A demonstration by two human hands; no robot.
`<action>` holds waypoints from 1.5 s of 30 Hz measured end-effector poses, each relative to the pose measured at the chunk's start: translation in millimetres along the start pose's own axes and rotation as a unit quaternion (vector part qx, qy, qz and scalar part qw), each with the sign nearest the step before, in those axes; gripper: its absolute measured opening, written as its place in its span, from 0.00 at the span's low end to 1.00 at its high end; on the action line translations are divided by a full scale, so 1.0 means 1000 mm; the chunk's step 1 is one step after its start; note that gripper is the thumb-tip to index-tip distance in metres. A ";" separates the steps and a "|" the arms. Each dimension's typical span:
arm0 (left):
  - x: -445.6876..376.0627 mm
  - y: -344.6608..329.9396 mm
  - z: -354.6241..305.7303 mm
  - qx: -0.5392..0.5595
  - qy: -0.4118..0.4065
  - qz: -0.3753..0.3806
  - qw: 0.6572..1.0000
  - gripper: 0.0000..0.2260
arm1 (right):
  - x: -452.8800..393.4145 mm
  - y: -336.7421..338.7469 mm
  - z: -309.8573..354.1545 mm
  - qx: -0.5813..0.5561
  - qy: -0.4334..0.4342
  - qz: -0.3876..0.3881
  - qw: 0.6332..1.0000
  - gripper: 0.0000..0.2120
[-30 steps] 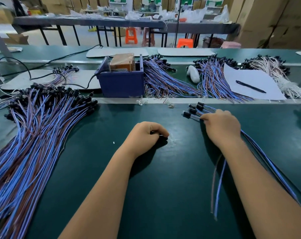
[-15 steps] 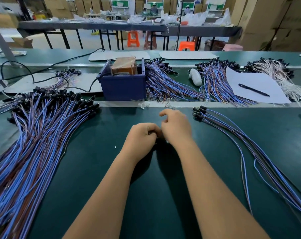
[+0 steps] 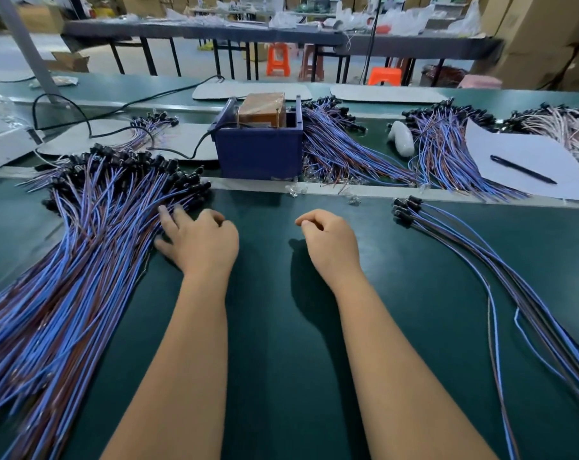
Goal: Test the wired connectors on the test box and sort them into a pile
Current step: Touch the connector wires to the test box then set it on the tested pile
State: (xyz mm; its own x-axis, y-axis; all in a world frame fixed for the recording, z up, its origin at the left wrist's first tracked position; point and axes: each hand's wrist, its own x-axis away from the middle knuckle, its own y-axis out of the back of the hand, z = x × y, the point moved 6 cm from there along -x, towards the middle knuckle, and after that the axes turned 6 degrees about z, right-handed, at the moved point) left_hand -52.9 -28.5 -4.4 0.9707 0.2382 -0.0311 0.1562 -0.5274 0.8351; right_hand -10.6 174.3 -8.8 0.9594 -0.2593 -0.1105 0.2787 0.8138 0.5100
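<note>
- The left hand [image 3: 200,242] is resting spread fingers on the big wire pile [image 3: 75,260].
- The right hand [image 3: 329,240], loosely curled and empty, is hovering apart, having separated from its partner.

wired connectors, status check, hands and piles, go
Left hand open, fingers resting on the big wire pile. Right hand loosely curled, holding nothing. Small bunch lies to its right. Path to test box unobstructed.
</note>
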 end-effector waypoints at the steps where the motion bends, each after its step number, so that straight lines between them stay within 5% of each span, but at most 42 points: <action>1: -0.001 -0.003 0.005 -0.016 0.026 0.038 0.999 0.14 | 0.000 0.000 0.001 0.008 0.002 0.002 1.000 0.11; 4: 0.000 -0.009 0.004 -0.046 0.029 0.075 0.996 0.15 | 0.000 0.001 0.001 0.005 0.000 0.004 1.000 0.11; 16: -0.003 -0.004 -0.003 -0.059 -0.019 -0.013 0.998 0.16 | 0.005 -0.006 0.010 0.058 0.031 0.005 0.998 0.11; 19: -0.001 0.000 -0.007 0.009 -0.046 -0.062 0.997 0.13 | 0.008 -0.012 0.014 0.056 0.046 0.014 0.997 0.11; 22: 0.013 0.014 -0.021 0.121 -0.115 -0.167 0.972 0.10 | 0.011 -0.022 0.021 -0.072 0.035 0.051 0.995 0.12; 25: 0.029 0.024 -0.042 0.185 -0.210 -0.221 0.934 0.09 | 0.018 -0.038 0.033 -0.275 0.013 0.134 0.952 0.13; 31: 0.052 0.016 -0.068 0.338 -0.303 -0.119 0.883 0.13 | 0.022 -0.048 0.036 -0.488 -0.063 0.218 0.843 0.33; 34: 0.056 0.006 -0.072 0.422 -0.281 -0.008 0.862 0.13 | 0.021 -0.037 0.036 -0.549 -0.061 0.232 0.801 0.32; 38: 0.066 -0.010 -0.083 0.521 -0.256 0.186 0.793 0.14 | 0.020 -0.026 0.032 -0.561 -0.074 0.230 0.791 0.34; 45: 0.086 -0.006 -0.100 0.468 -0.336 0.201 0.792 0.12 | 0.015 -0.024 0.020 -0.572 -0.097 0.228 0.782 0.26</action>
State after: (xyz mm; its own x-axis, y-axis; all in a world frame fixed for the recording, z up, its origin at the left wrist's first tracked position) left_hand 11.7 76.4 42.5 0.8054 -0.4251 -0.4130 -0.4292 -0.8989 0.0882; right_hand -3.9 140.6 -5.8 0.9764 0.2101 0.0489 -0.1284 0.7482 -0.6509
